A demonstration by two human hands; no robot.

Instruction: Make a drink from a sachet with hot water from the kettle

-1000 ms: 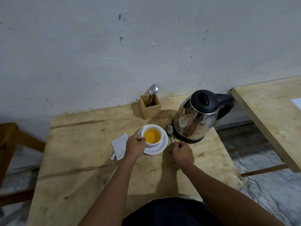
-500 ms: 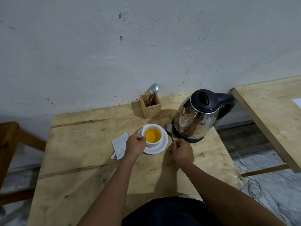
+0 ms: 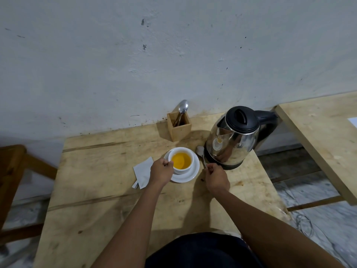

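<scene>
Gripping the cup [image 3: 181, 161] at its left side, the left hand [image 3: 161, 172] is closed around what looks like the handle, which the fingers hide. Cup sits on a white saucer [image 3: 190, 175] near the middle of the tabletop [image 3: 100, 200], filled with orange-yellow liquid. Right hand [image 3: 216, 177] is closed on the handle end of a spoon [image 3: 201, 154], just right of the saucer; spoon bowl points away, close to the kettle base, outside the cup. Cannot tell if the bowl touches the tabletop. Kettle [image 3: 233, 140], steel with black lid and handle, stands upright at the right rear, lid shut, spout toward the cup. Torn white sachet [image 3: 143, 172] lies flat just left of the left hand, partly under the wrist. Wooden holder [image 3: 179, 128] stands behind the cup by the wall, with another spoon [image 3: 182, 110] upright in it.
</scene>
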